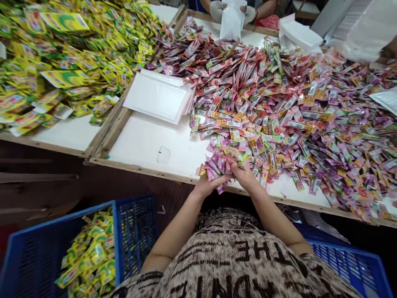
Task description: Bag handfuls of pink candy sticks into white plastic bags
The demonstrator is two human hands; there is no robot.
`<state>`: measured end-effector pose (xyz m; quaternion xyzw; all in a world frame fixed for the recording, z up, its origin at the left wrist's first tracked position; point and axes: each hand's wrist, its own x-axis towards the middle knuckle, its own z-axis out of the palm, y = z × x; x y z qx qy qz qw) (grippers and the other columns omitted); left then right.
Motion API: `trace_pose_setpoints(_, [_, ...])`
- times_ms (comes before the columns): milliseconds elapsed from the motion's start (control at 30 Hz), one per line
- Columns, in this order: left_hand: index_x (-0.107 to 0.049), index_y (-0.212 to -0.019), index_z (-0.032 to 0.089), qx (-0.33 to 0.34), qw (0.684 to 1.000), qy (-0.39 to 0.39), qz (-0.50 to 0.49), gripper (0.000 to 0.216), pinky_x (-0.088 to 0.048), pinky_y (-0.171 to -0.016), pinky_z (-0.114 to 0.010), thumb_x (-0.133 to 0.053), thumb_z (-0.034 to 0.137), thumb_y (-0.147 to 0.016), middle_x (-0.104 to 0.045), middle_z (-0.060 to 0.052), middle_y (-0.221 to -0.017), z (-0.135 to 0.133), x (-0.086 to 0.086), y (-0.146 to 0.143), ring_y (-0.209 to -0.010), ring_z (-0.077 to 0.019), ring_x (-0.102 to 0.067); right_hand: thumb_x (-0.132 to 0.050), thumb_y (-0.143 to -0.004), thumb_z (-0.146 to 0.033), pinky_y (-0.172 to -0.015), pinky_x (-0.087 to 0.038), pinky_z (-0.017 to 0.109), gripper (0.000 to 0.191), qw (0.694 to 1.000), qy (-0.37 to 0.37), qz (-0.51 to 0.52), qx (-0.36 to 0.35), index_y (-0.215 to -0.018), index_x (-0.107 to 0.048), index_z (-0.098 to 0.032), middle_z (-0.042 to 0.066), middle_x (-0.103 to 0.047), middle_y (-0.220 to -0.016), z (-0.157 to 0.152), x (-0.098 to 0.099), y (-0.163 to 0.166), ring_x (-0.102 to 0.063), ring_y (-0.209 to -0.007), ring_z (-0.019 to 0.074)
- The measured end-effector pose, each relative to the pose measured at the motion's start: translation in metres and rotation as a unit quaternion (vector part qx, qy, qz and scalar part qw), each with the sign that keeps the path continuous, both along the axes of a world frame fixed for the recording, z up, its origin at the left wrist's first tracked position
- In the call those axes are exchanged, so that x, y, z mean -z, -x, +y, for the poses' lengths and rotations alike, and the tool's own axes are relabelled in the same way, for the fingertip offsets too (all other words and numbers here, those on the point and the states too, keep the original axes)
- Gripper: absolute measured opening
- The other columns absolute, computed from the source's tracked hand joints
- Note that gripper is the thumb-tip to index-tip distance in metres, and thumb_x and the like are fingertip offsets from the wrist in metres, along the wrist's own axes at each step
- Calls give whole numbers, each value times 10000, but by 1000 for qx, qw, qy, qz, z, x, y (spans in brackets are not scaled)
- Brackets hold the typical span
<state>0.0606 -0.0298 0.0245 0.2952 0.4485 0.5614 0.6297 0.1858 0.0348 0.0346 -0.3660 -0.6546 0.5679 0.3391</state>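
Close to the table's front edge, my left hand (209, 185) is wrapped round a bunch of small printed sachets (215, 165), mostly purple and pink. My right hand (243, 171) meets it from the right, its fingers closed on sachets at that side of the bunch. Some of the right fingers are hidden by the sachets. Behind and to the right of both hands spreads a large heap of pink, purple, orange and green sachets (248, 103). A stack of white padded envelopes (158, 95) lies left of the heap.
Wooden rails (104, 140) edge the white tabletop (139, 145). Yellow packets (77, 54) are heaped at left. A blue crate (114, 248) below holds yellow packets; another blue crate (350, 260) stands at right. Across the table, a person's gloved hands (217, 10) hold a white envelope (232, 18).
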Motion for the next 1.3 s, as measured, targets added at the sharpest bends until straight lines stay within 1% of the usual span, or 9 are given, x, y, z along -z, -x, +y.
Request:
trace_pose_setpoints(167, [-637, -1256, 223, 11, 993, -53, 109, 565, -319, -1188, -463, -803, 314, -723, -645, -70, -1327, -14, -6, 6, -1328, -285, -518, -305, -762, -908, -1186, -289, 503, 937, 988, -122, -75, -60, -1446, -494, -297, 99, -476, -1467, 4, -7, -13, -335, -1440, 318])
trace_pose_setpoints(300, [-610, -1303, 231, -7, 996, -70, 58, 694, -345, -1174, -453, -854, 281, -655, -641, -73, -1337, -14, -5, 6, -1329, -292, -519, -398, -709, -921, -1214, -141, 575, 1030, 961, -202, -174, -68, -1537, -332, -313, 98, -336, -1570, 0, -17, -12, -213, -1486, 361])
trace_pose_setpoints(467, [-696, -1154, 227, -94, 991, -17, -93, 555, -459, -1076, -429, -862, 233, -623, -705, -69, -1227, -6, 5, -1, -1185, -285, -635, -599, -703, -824, -1093, -397, 498, 1005, 977, -160, -96, 101, -1480, -369, -230, 162, -484, -1408, -16, 0, 3, -528, -1238, 318])
trace_pose_setpoints(567, [-717, -1097, 214, -115, 983, 24, -144, 518, -483, -1041, -435, -859, 200, -599, -734, -59, -1150, -3, 8, -7, -1129, -287, -663, -540, -828, -735, -1074, -425, 458, 800, 971, -144, -57, 184, -1436, -433, -227, 146, -548, -1343, -23, 8, 12, -554, -1216, 291])
trace_pose_setpoints(700, [-718, -1091, 209, -112, 976, 41, -181, 533, -484, -1035, -427, -840, 173, -574, -745, -46, -1112, -2, 5, -6, -1140, -291, -656, -264, -1011, -563, -1141, -366, 440, 566, 984, -122, -47, 120, -1414, -517, -255, 99, -590, -1361, -19, 7, 17, -504, -1323, 242])
trace_pose_setpoints(967, [-691, -1122, 221, -72, 978, 51, -189, 566, -512, -1002, -396, -832, 147, -579, -741, -34, -1113, -4, 12, 15, -1139, -269, -659, -325, -993, -574, -1209, -139, 567, 521, 959, -195, -202, 35, -1396, -552, -334, 32, -455, -1521, -3, 0, 25, -253, -1479, 280])
trace_pose_setpoints(1067, [-692, -1105, 216, -104, 975, 53, -190, 559, -534, -963, -402, -832, 167, -566, -753, -33, -1052, -4, 15, 18, -1092, -282, -681, -341, -994, -557, -1178, -281, 465, 500, 989, -113, -94, 36, -1319, -598, -276, 70, -543, -1419, -5, 4, 35, -428, -1372, 241])
trace_pose_setpoints(1167, [-678, -1132, 226, -112, 969, 62, -209, 593, -535, -957, -412, -841, 208, -562, -750, -33, -1062, -6, 18, 17, -1079, -283, -685, -520, -930, -553, -1021, -446, 365, 430, 989, -41, -10, 145, -1187, -604, -219, 84, -631, -1184, -13, 13, 43, -585, -1122, 207])
trace_pose_setpoints(1300, [-679, -1120, 236, -116, 971, 65, -199, 637, -515, -991, -411, -893, 276, -522, -746, -44, -1083, -8, 19, 15, -1119, -282, -668, -656, -854, -503, -870, -480, 308, 327, 981, -56, -9, 188, -1013, -592, -224, 29, -610, -968, -22, 16, 45, -586, -920, 174])
